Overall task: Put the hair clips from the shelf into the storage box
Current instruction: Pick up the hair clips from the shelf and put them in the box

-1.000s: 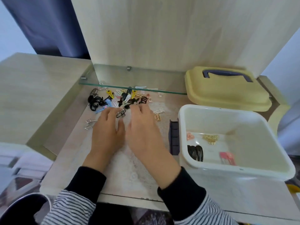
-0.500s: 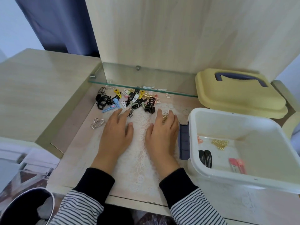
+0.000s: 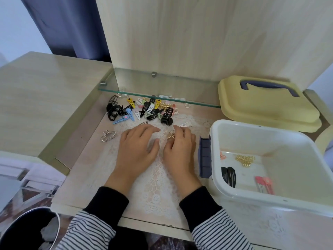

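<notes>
A person stands at a wooden shelf [image 3: 86,145] with both hands resting palm down on a lace mat [image 3: 156,179]. Black cuffs and striped sleeves cover the wrists.

The left hand [image 3: 137,148] lies flat and relaxed, with the fingers loosely spread and pointing toward the right hand. It holds nothing.

The right hand [image 3: 180,152] sits just beside it, with the fingers bent inward. Its forefinger and thumb curl around a small gold clip [image 3: 171,135]. I cannot tell whether the clip is lifted off the mat.

The pile of hair clips [image 3: 142,110] lies just beyond the fingertips, black, yellow, blue and white all tangled together. A glass ledge [image 3: 180,102] crosses over the far side of the pile, so the back clips are seen only through the glass. One silver clip [image 3: 108,136] lies apart, to the left of the left hand.

The white storage box [image 3: 270,201] stands open at the right, and the picture's edge cuts off its far side. Inside it are two black clips [image 3: 228,175], pink clips [image 3: 264,184] and a gold piece [image 3: 245,159]. Its yellow lid [image 3: 261,112] lies behind it.

A dark clip [image 3: 144,123] is half hidden behind the left fingertips.
</notes>
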### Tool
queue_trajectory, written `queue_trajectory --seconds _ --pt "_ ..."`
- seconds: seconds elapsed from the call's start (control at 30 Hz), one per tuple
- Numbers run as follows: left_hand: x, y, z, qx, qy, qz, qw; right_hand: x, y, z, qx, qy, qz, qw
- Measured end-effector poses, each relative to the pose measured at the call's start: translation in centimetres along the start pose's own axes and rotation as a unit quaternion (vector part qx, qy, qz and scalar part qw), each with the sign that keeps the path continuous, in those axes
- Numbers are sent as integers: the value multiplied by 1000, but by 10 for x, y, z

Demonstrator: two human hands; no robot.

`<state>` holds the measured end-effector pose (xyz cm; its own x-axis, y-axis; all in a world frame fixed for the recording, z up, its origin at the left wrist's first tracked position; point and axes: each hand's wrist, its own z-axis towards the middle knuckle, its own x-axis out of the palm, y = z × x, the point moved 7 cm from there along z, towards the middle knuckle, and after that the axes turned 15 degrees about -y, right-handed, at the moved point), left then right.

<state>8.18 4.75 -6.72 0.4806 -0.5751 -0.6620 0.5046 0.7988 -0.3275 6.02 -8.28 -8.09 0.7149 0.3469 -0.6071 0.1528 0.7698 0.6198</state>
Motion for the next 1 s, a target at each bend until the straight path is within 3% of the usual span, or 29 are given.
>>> queue_trajectory --seconds 0.23,0.7,1.0 --pt "23 -8 -2 -28 54 -24 998 1 -4 1 19 -2 74 997" --pt "14 3 -3 -97 2 -11 995 -4 -1 0 4 -9 180 984" --pt "23 -3 -5 -50 53 -26 997 -4 1 1 -21 10 179 984"
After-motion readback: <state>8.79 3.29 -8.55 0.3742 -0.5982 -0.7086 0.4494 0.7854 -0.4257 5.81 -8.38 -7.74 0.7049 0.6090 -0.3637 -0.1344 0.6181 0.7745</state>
